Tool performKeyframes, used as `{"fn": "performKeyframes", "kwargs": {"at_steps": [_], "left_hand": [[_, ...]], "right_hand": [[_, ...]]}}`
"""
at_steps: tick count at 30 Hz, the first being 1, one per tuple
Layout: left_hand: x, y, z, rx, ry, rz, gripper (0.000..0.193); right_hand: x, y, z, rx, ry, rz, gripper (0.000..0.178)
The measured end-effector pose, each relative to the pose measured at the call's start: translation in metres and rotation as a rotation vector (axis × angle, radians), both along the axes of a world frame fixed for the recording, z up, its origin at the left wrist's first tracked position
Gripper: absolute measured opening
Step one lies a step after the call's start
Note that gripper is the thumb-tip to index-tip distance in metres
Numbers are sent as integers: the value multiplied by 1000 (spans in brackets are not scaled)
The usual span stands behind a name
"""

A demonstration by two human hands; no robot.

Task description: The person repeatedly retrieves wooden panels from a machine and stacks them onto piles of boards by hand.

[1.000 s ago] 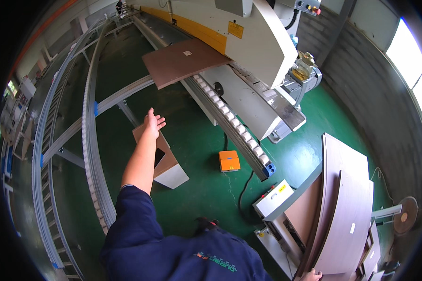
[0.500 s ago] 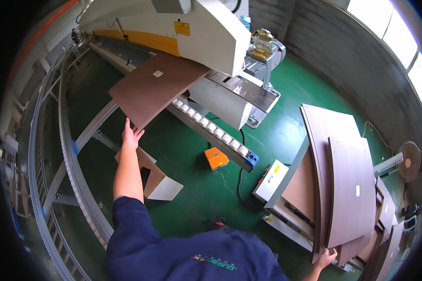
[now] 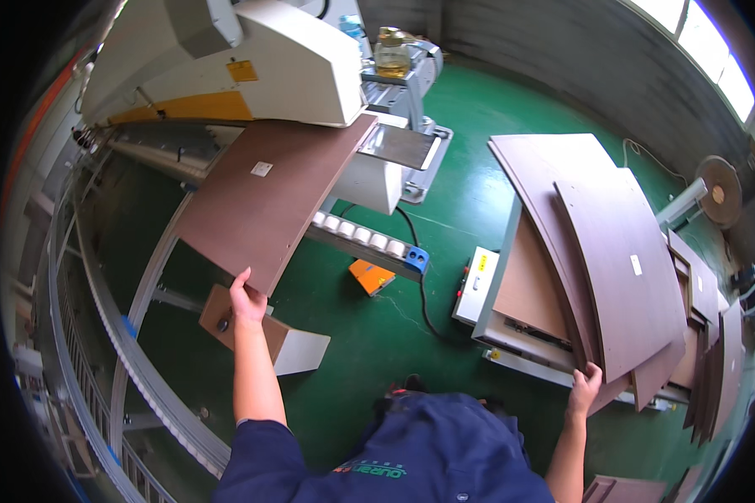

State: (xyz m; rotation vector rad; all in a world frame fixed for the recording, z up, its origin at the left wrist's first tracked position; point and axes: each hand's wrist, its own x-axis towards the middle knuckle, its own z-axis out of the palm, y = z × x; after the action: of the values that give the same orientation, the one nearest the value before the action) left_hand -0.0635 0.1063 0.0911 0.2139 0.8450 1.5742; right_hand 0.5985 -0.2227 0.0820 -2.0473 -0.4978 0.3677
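Observation:
A brown wooden panel (image 3: 243,201) with a small white label lies with its far end under the white machine (image 3: 298,63) and its near end out over the roller rail (image 3: 361,235). My left hand (image 3: 247,302) grips the panel's near edge, thumb on top; the fingers beneath are mostly hidden. To the right, more brown panels (image 3: 625,277) lie in an uneven stack, the top one labelled too. My right hand (image 3: 585,390) is closed at the near corner of a panel lower in that stack (image 3: 545,226).
An orange foot pedal (image 3: 371,277) sits on the green floor (image 3: 377,344) beside a black cable. Left of it stands a small wooden stool-like piece (image 3: 298,348). A curved roller conveyor (image 3: 117,335) runs along the left. A white control box (image 3: 476,285) adjoins the stack's support.
The panel at the machine extends farther toward me. My left hand, open by its corner before, now grips its edge. My right hand stays at the stack. The whole view has shifted.

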Motion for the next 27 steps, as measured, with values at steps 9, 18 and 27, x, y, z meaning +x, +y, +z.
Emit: {"fn": "performKeyframes", "kwargs": {"at_steps": [9,18,27], "left_hand": [[72,-41,19,50,-49,-172,43],[181,-117,-11,-22,-91,-488,6],[255,-202,43,73,-66,-606,61]], "right_hand": [[-85,88,30,160,236,330,34],[-153,162,27,191,768,720,47],[-132,175,81,852,1592,740,73]]}}
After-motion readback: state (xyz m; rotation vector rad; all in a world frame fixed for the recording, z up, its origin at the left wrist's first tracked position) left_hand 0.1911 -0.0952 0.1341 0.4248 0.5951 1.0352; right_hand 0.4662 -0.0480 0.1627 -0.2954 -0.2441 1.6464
